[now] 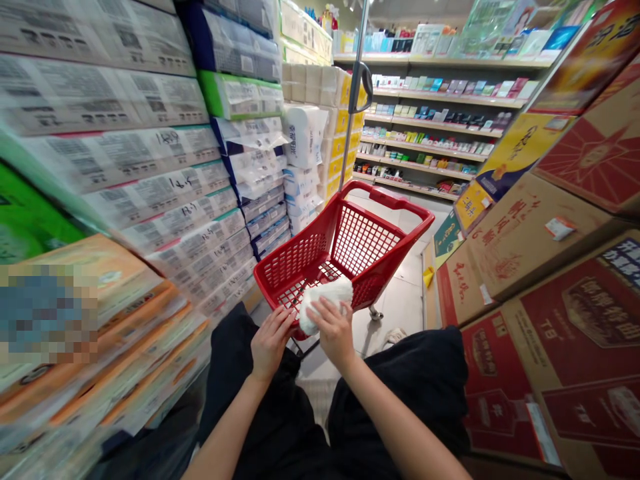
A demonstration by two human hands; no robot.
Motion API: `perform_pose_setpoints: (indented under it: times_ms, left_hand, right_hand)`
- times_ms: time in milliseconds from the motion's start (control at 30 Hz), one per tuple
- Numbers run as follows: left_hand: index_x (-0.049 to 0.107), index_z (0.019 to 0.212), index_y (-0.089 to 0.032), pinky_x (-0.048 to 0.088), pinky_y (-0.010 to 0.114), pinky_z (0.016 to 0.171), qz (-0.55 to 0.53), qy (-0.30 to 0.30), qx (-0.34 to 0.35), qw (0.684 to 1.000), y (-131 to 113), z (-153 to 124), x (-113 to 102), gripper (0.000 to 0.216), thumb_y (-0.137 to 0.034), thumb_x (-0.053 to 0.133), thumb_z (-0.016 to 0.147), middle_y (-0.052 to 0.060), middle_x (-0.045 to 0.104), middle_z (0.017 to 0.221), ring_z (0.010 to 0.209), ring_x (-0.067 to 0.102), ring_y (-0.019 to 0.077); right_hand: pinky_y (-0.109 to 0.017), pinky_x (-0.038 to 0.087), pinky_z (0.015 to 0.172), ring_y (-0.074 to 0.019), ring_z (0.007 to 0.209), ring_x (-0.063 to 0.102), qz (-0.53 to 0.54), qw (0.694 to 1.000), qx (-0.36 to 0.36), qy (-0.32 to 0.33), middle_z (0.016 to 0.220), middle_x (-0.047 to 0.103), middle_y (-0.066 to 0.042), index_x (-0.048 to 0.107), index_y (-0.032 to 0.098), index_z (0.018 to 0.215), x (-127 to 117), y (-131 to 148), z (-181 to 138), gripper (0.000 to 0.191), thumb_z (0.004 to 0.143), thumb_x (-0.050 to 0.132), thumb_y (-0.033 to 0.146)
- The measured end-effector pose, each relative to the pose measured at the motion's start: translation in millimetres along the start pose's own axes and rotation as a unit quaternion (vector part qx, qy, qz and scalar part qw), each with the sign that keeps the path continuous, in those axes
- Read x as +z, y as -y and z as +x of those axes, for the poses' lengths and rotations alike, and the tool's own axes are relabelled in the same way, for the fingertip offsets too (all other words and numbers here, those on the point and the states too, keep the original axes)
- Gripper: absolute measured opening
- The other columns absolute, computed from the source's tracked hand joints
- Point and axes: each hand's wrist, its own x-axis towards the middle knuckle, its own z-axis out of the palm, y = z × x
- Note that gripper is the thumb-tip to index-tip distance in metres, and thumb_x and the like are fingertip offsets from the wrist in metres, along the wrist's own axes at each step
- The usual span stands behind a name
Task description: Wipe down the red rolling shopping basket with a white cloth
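Observation:
A red plastic shopping cart (345, 247) with a lattice basket stands in front of my knees, its handle on the far side. My left hand (273, 340) grips the near rim of the basket, fingers bent over the edge. Just to its right, my right hand (333, 327) is closed on a fluffy white cloth (330, 291), bunched up and pressed against the near rim. The palm side of both hands is hidden. Through the lattice, the basket's inside shows no goods.
Stacked packs of tissue paper (185, 173) rise close on my left, beside orange packs (130, 293). Cardboard cartons (530, 227) line the right side. A metal pole (358, 73) stands behind the cart. Shelves of small boxes (435, 120) fill the back.

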Motion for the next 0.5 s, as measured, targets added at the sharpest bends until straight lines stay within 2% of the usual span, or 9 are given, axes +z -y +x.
perform_pose_setpoints:
  times_ms: [100,200,300,500]
  left_hand:
    - [0.059,0.126,-0.02,0.049,0.043,0.101,-0.003,-0.009,-0.006,1.0,-3,1,-1,0.031,-0.02,0.049,0.096,0.008,0.067,0.124,0.122,0.059,0.0256]
    - [0.061,0.123,-0.02,0.05,0.041,0.1,0.0,-0.005,0.001,1.0,-3,2,-3,0.029,-0.021,0.052,0.096,0.008,0.068,0.122,0.121,0.06,0.0249]
    - [0.059,0.127,-0.023,0.049,0.041,0.102,0.004,0.014,0.008,1.0,0,3,-3,0.033,-0.023,0.055,0.094,0.006,0.068,0.124,0.122,0.059,0.0247]
    - [0.055,0.132,-0.024,0.048,0.043,0.104,0.003,0.017,0.01,1.0,5,2,0,0.039,-0.026,0.057,0.093,0.005,0.065,0.128,0.125,0.057,0.0254]
  right_hand:
    - [-0.041,0.012,0.113,-0.0169,0.128,0.053,0.026,0.999,-0.03,0.008,0.128,0.067,0.001,0.063,0.033,0.12,9,23,-7,0.033,0.095,0.049,0.017]
    - [-0.04,0.009,0.114,-0.0152,0.128,0.053,0.032,0.996,-0.075,0.026,0.129,0.066,0.002,0.061,0.034,0.123,5,11,-6,0.037,0.095,0.048,0.016]
    - [-0.04,0.011,0.114,-0.0151,0.126,0.055,0.019,0.995,-0.094,0.028,0.128,0.066,0.002,0.062,0.034,0.123,-9,-27,3,0.039,0.094,0.046,0.013]
    - [-0.04,0.02,0.109,-0.0177,0.124,0.058,-0.062,0.998,-0.011,-0.002,0.124,0.069,0.0,0.068,0.031,0.114,-47,-115,29,0.041,0.09,0.045,0.006]
